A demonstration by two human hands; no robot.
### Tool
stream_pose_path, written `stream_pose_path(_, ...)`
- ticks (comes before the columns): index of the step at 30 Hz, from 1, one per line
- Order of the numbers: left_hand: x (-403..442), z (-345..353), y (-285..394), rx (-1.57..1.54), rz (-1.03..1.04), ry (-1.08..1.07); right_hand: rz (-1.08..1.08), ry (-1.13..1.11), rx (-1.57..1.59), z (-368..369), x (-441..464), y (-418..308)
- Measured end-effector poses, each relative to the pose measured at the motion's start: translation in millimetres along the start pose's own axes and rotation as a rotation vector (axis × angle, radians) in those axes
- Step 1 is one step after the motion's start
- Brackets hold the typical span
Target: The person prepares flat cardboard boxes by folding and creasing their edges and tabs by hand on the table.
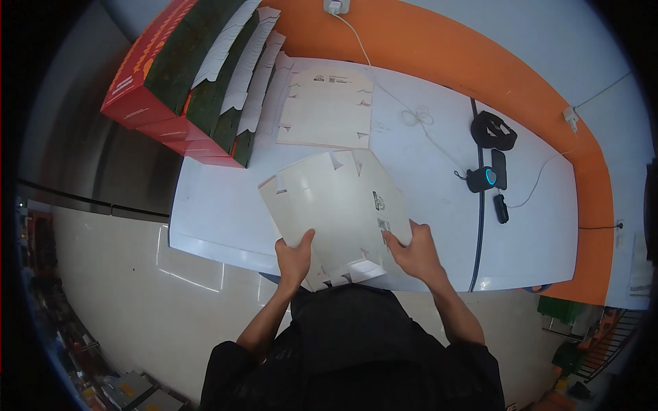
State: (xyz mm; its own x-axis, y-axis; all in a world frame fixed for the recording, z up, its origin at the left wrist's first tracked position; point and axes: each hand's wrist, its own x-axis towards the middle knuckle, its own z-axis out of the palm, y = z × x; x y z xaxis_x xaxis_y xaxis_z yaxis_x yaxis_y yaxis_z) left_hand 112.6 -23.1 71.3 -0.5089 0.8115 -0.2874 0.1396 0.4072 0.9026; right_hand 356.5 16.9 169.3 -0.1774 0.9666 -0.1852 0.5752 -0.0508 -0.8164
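Observation:
Between my two hands is a cream cardboard box blank (329, 205), tilted over the table's near edge and bowed slightly. It has cut slots along its sides and black print near its right side. My left hand (295, 259) grips its lower left edge with the thumb on top. My right hand (415, 252) grips the right edge, thumb pressed on the face near the print. The fingers under the cardboard are hidden. Another flat cardboard blank (325, 113) lies on the table just beyond.
Red and green folded boxes (164, 103) stand stacked at the table's left end. On the white table (432, 233), to the right, are a small black speaker (481, 179) with a blue light, a black strap (493, 130), a dark phone-like slab (499, 169) and a white cable (439, 147).

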Motion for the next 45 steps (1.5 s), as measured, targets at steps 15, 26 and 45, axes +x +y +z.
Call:
stream_pose_path(15,-32.4,35.5,47.5,-0.313,0.11,-0.171,-0.184,0.218,-0.014,66.0,-14.8,-14.5)
stream_pose_path(26,40.3,-49.9,47.4,-0.339,0.094,-0.517,-0.021,0.107,0.407,-36.4,-25.7,10.0)
stream_pose_path(45,59.6,90.1,-0.3,-1.364,-0.019,-1.35,-0.287,-0.225,1.287,0.2,-1.9,35.0)
